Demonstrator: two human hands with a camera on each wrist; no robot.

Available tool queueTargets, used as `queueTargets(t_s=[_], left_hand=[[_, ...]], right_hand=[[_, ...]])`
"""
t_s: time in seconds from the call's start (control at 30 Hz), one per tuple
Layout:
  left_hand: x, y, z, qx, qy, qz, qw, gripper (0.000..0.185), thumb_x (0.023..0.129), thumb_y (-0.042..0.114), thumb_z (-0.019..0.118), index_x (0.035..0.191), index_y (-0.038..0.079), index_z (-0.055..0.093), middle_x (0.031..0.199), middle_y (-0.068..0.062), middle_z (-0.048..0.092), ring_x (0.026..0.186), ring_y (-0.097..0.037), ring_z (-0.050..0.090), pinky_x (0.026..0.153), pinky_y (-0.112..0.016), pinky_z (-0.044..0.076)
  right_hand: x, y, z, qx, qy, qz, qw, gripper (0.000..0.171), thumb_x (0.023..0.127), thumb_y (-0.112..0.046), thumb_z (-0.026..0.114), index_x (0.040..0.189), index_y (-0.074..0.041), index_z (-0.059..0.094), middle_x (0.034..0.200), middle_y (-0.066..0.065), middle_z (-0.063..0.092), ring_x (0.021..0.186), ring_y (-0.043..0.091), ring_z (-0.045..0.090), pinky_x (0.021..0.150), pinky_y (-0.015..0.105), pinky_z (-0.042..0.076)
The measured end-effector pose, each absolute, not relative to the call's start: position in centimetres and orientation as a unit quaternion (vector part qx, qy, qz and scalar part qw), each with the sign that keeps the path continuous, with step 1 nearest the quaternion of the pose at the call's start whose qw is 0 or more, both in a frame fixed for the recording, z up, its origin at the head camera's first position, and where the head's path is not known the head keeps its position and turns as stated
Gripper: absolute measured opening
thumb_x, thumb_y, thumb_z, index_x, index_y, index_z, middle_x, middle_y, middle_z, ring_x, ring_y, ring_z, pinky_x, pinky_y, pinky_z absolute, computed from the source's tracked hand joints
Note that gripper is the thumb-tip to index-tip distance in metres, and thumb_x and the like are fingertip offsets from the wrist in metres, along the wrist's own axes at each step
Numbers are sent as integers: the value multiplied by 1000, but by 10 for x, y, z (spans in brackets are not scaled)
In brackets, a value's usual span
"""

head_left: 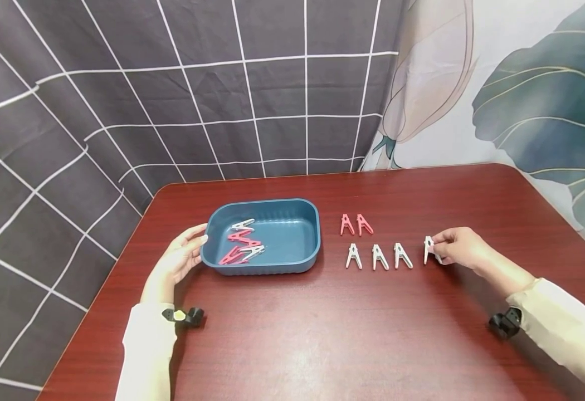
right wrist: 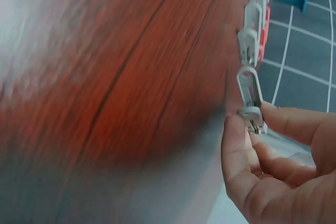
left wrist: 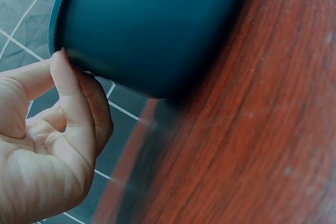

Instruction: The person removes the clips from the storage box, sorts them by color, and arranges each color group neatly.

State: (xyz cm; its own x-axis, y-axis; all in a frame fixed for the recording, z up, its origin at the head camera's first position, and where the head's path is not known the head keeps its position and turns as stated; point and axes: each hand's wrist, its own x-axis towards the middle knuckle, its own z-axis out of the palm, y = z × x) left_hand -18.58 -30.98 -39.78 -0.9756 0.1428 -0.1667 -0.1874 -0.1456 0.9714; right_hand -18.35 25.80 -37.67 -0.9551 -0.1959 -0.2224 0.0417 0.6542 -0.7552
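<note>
A blue tray (head_left: 302,214) sits on the red-brown table and holds several pink and white clothespins (head_left: 242,245). My left hand (head_left: 184,253) rests against the tray's left end (left wrist: 131,30), fingers nearly straight and touching its wall. To the tray's right lie two pink clothespins (head_left: 355,224), and below them a row of three white clothespins (head_left: 378,256). My right hand (head_left: 455,245) pinches a fourth white clothespin (head_left: 428,249) at the right end of that row; in the right wrist view thumb and forefinger hold this white clothespin (right wrist: 250,98) on the table.
The table (head_left: 352,334) ends at a rounded far edge before a grey checked curtain (head_left: 172,100) and a leaf-patterned cloth (head_left: 523,83). A small black wrist mount (head_left: 504,323) shows on each sleeve.
</note>
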Motion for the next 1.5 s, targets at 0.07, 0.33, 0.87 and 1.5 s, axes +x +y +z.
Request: queueTargets(t_s=[0.07, 0.33, 0.87, 1.5], left_hand=[[-186, -310, -398, -22, 643, 758, 110, 25, 99, 6, 47, 121, 19, 49, 88, 7, 67, 77, -4, 65, 68, -19, 54], [-184, -306, -396, -38, 632, 766, 113, 27, 100, 4, 44, 125, 15, 45, 85, 7, 66, 75, -5, 65, 66, -18, 54], [-179, -300, -386, -38, 628, 768, 117, 25, 99, 2, 44, 118, 17, 49, 85, 6, 67, 75, -5, 66, 66, -19, 54], [-186, -310, -384, -25, 687, 714, 128, 31, 98, 5, 49, 128, 13, 43, 90, 8, 68, 75, -5, 66, 68, -21, 55]], right_hand=[[-184, 261, -378, -39, 896, -413, 155, 30, 89, -1, 55, 107, 23, 53, 84, 8, 67, 66, 3, 57, 61, 23, 55], [-185, 265, -376, -27, 894, -414, 171, 31, 89, 0, 55, 109, 24, 51, 83, 6, 67, 67, 6, 59, 63, 26, 56], [-182, 265, -361, -18, 919, -375, 120, 41, 87, -11, 63, 110, 21, 52, 85, 17, 68, 69, 12, 64, 61, 24, 54], [-197, 196, -296, -69, 939, -336, 19, 34, 89, -27, 64, 106, 2, 65, 90, 16, 70, 70, 10, 61, 64, 26, 46]])
